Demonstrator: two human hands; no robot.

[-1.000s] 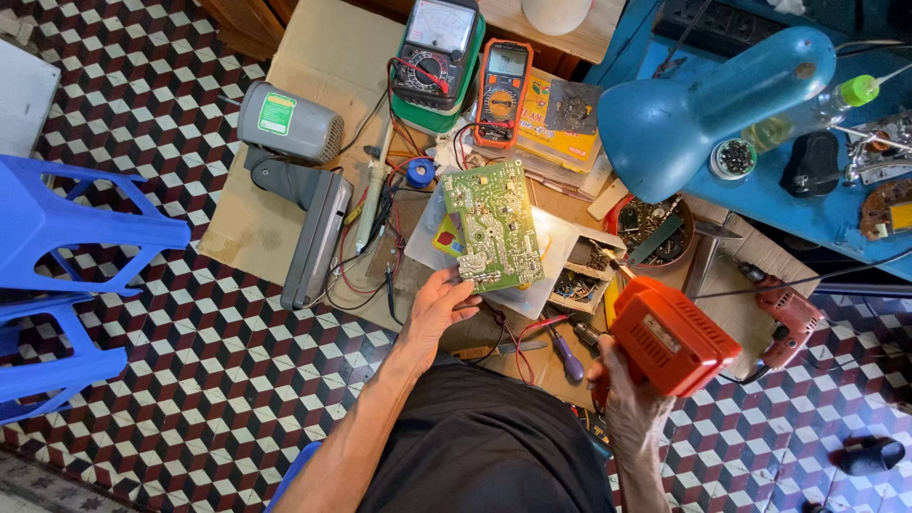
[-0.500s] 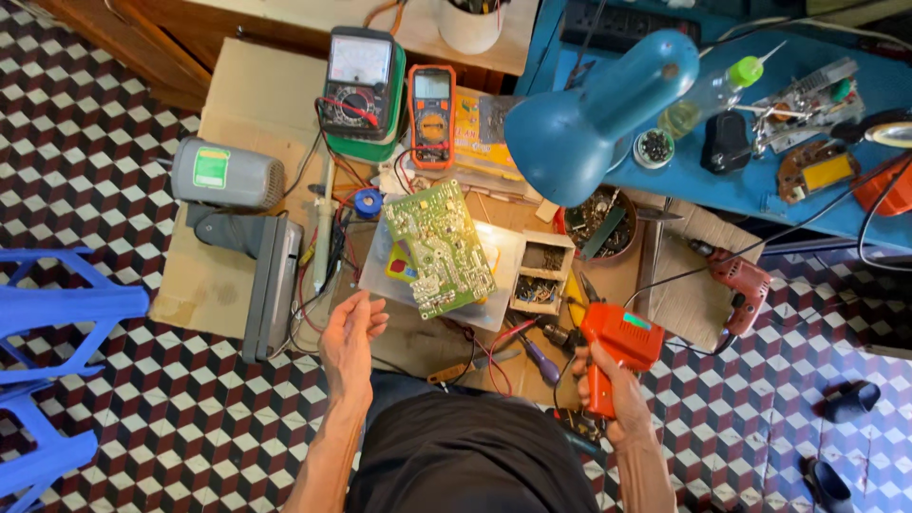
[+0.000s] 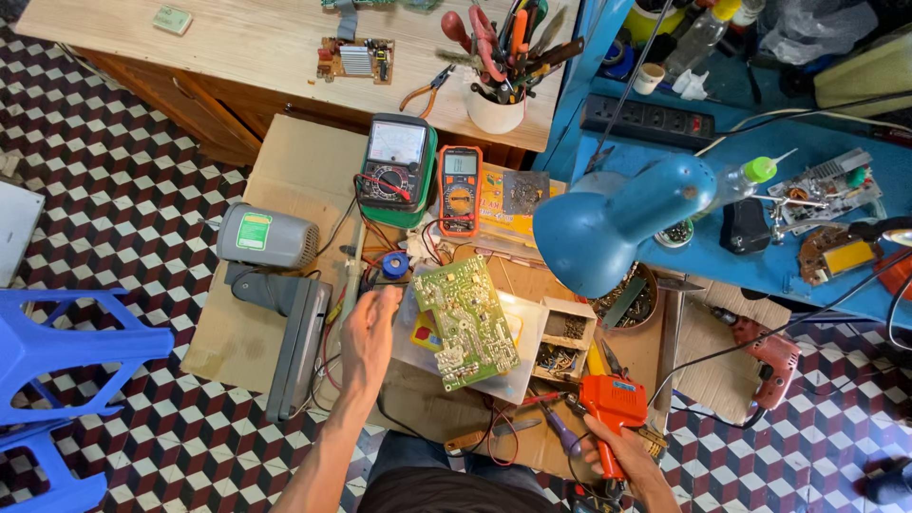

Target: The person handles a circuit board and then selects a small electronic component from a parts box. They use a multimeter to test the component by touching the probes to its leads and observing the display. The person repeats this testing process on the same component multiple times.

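My left hand (image 3: pixel 366 334) is raised with its fingers loosely apart, holding nothing, just left of a green circuit board (image 3: pixel 465 321). The board lies tilted on a clear plastic box (image 3: pixel 518 337) on the cardboard work surface (image 3: pixel 294 176). My right hand (image 3: pixel 622 454) grips the handle of an orange soldering gun (image 3: pixel 613 404) at the lower right, its body upright near a small wooden parts box (image 3: pixel 565 340). A blue tape roll (image 3: pixel 394 265) sits just beyond my left fingertips.
A green analog meter (image 3: pixel 396 168) and an orange digital multimeter (image 3: pixel 460 190) lie behind the board. A blue desk lamp (image 3: pixel 608 223) overhangs the right side. A grey motor (image 3: pixel 268 237), blue stool (image 3: pixel 57 351), red drill (image 3: pixel 769 350) and tool cup (image 3: pixel 496 109) surround the area.
The view has tilted up and drawn closer. My left hand has lifted off the surface toward the blue tape roll. My right hand keeps hold of the orange soldering gun.
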